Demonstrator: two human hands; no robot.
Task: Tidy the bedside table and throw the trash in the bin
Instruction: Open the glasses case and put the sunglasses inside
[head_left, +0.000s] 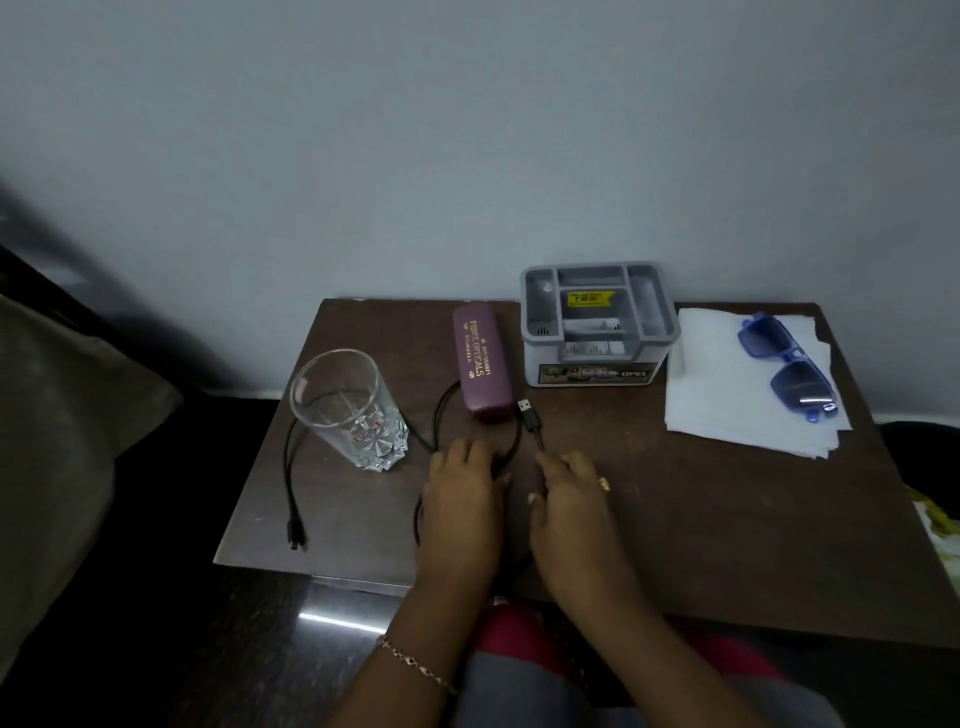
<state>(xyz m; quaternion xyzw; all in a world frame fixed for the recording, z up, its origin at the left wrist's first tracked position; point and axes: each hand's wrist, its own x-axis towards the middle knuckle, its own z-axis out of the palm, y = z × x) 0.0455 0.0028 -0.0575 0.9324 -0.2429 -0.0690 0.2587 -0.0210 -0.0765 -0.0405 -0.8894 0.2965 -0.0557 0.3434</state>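
Observation:
A black USB cable (289, 467) snakes across the brown bedside table (701, 519), from a small plug at the front left, behind the glass, to a USB plug (525, 410) near the middle. My left hand (460, 499) lies palm down on a loop of the cable. My right hand (569, 499) pinches the cable just below the USB plug. An empty clear glass (348, 410) stands at the left. A purple spectacle case (482, 358) lies beside a grey organiser box (597, 325). Blue sunglasses (787, 364) rest on white paper napkins (727, 395).
The table stands against a pale wall. A bed edge with grey bedding (62, 415) is at the left. A dark glossy floor (208, 649) shows below the table's front left corner. Something yellow-green (940, 525) peeks in at the right edge.

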